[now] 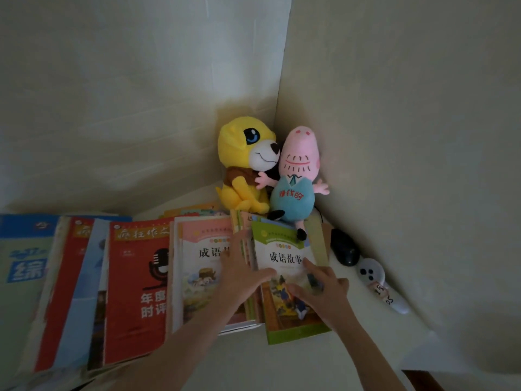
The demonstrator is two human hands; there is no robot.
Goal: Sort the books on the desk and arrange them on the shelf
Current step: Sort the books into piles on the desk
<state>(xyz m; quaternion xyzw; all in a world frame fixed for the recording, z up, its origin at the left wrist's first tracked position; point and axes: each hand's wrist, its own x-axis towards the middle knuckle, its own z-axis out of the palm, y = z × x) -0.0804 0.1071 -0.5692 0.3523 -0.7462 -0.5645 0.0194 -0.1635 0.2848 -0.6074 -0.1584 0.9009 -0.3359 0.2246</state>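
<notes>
I note green book (282,251) atop stack (253,313) in worktop (282,368) corner. Left hand (242,268): fingers straight, pressing book's left edge. Right hand (324,289): fingers laid on cover, gripping nothing. Risk: pig plush (296,193) foot rests on book's far edge, so lifting likely topples it. Uneven stack may slide.

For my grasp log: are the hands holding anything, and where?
Green-bordered paperback storybook: left hand lies flat across its left edge, right hand on its right side; grip cannot be told.

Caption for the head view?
Left hand and right hand touch a green storybook; yellow dog plush and pink pig plush sit behind.
</notes>
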